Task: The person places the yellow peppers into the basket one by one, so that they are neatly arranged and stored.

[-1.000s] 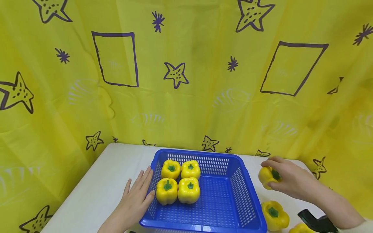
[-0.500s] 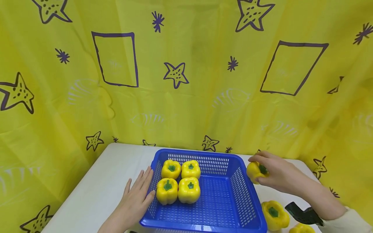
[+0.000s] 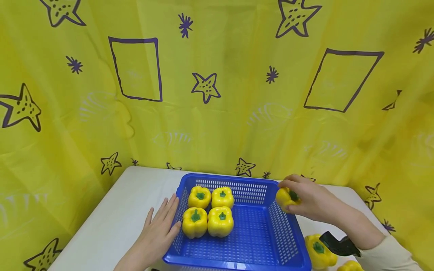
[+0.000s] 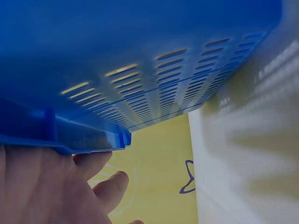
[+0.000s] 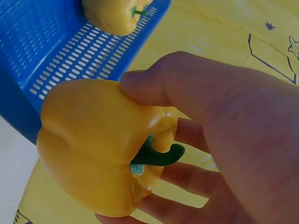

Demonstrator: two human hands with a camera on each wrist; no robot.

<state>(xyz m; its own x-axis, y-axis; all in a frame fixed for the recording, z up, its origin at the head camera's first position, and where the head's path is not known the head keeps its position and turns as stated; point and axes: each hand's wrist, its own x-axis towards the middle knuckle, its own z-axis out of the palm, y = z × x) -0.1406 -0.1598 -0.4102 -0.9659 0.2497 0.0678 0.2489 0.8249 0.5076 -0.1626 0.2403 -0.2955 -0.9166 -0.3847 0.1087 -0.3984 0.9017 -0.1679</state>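
Observation:
A blue perforated basket [image 3: 251,235] stands on the white table, with several yellow bell peppers [image 3: 220,222] grouped upright in its left half. My left hand [image 3: 157,229] rests flat along the basket's left rim, fingers straight; the left wrist view has the hand [image 4: 60,186] beneath the rim's edge. Over the basket's right rim, my right hand [image 3: 310,197] holds another yellow bell pepper [image 3: 285,199]. In the right wrist view, the thumb and fingers wrap this bell pepper [image 5: 103,144], whose curved green stem points toward the palm.
Outside the basket at the right lie a yellow bell pepper [image 3: 320,258] and part of another pepper [image 3: 350,266] at the frame's bottom. A black strap [image 3: 339,244] sits at the right wrist. Behind the table [image 3: 135,195] hangs a yellow curtain [image 3: 210,124] with drawn stars.
My right hand has moved left with the bell pepper, from beside the basket to above its right rim. The left hand and the peppers in the basket have stayed in place.

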